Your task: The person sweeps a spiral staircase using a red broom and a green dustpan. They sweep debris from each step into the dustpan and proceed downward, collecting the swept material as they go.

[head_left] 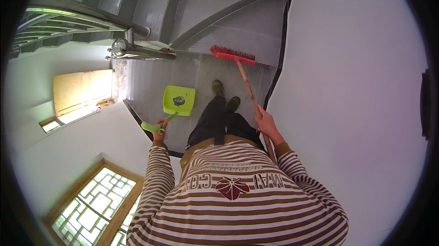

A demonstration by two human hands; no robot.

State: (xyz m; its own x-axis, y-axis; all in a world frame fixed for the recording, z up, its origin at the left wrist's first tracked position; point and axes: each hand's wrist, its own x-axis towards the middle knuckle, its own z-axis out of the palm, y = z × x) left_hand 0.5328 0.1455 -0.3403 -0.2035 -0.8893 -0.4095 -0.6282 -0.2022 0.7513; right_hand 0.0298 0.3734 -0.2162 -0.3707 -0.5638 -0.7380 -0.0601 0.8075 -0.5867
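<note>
My left hand [159,129] is closed around the green handle of a long-handled dustpan [186,95]. Its lime-green pan is low by the floor, left of my feet, with a small dark and bluish bit of litter [179,100] inside. My right hand [267,125] grips the wooden stick of a broom [232,56]. The stick slants up and left from my hip to a red head with red bristles, which is at the edge between the landing and the step beyond my feet. Whether the bristles touch the floor, I cannot tell.
Grey winding stairs [247,22] rise ahead and to the left. A shiny metal railing post [137,50] juts in at the left. A white wall [347,86] with dark skirting runs along my right. A wood-framed lattice window [98,200] and a yellowish door [82,91] are at left.
</note>
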